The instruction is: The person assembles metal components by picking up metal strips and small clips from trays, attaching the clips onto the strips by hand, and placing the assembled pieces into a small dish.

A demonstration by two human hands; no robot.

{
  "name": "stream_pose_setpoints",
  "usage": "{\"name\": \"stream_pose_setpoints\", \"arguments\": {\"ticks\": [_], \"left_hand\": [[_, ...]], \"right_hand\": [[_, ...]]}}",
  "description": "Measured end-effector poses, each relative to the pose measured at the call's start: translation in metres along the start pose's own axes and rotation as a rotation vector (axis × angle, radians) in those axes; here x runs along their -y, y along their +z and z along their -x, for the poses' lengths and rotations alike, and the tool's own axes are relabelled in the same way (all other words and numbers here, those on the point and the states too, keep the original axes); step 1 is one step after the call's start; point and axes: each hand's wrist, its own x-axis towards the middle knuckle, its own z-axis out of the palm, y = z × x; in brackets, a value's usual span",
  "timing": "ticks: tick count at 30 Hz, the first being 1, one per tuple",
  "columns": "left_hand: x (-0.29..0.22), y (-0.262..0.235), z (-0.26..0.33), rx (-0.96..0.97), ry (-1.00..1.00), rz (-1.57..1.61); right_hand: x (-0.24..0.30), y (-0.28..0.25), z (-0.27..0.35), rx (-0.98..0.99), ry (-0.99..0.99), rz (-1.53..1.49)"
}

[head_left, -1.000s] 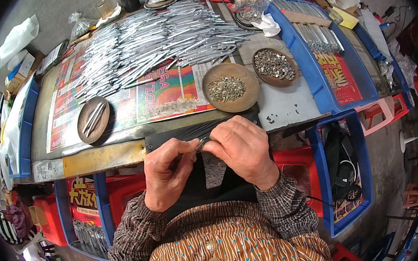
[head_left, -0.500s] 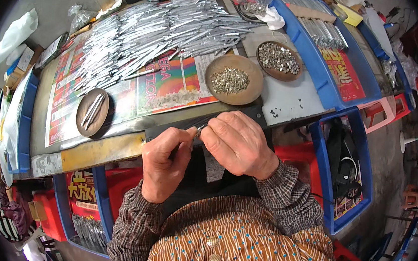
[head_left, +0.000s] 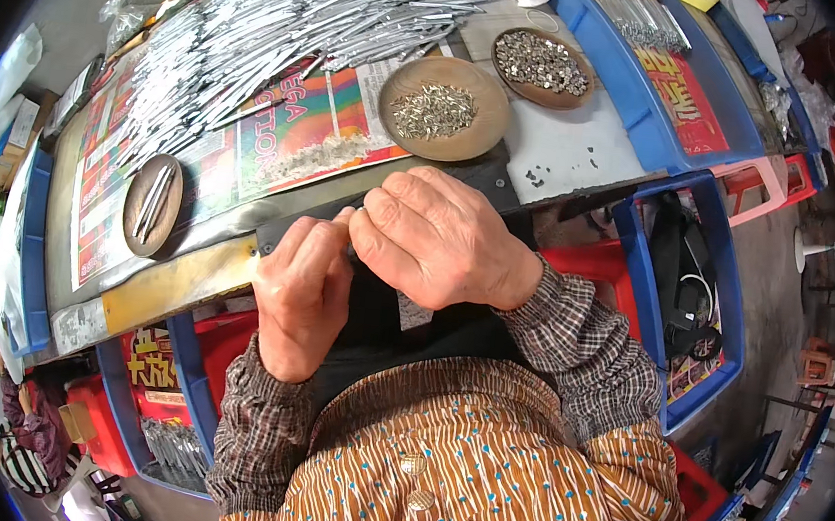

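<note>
Bench bears a heap of metal rods, well back; right hand and left hand meet at its near edge, fingers curled, cannot tell what they clamp. Wooden bowl of small metal pieces sits just beyond the right knuckles: a careless lift could spill it, a slack pinch drop anything hidden between the fingers.

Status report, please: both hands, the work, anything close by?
Left hand and right hand: fingers curled, fingertips close together. Anything pinched between: hidden. Wooden bowl of small metal pieces: just beyond the right hand.
</note>
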Motion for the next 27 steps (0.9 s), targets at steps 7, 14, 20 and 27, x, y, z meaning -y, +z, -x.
{"name": "stream_pose_setpoints", "arguments": {"ticks": [7,14,20,27], "left_hand": [[-0.001,-0.003,-0.003,0.042,-0.215,0.263],[0.006,0.001,-0.005,0.066,-0.134,0.125],[0.008,0.003,0.0,0.036,-0.369,0.53],[0.001,0.007,0.008,-0.085,-0.57,0.991]], "right_hand": [[-0.003,0.007,0.005,-0.065,-0.022,0.073],[-0.01,0.014,0.006,-0.088,-0.051,0.099],[-0.012,0.005,0.004,-0.071,0.007,-0.064],[-0.004,0.004,0.002,-0.067,0.156,-0.204]]}}
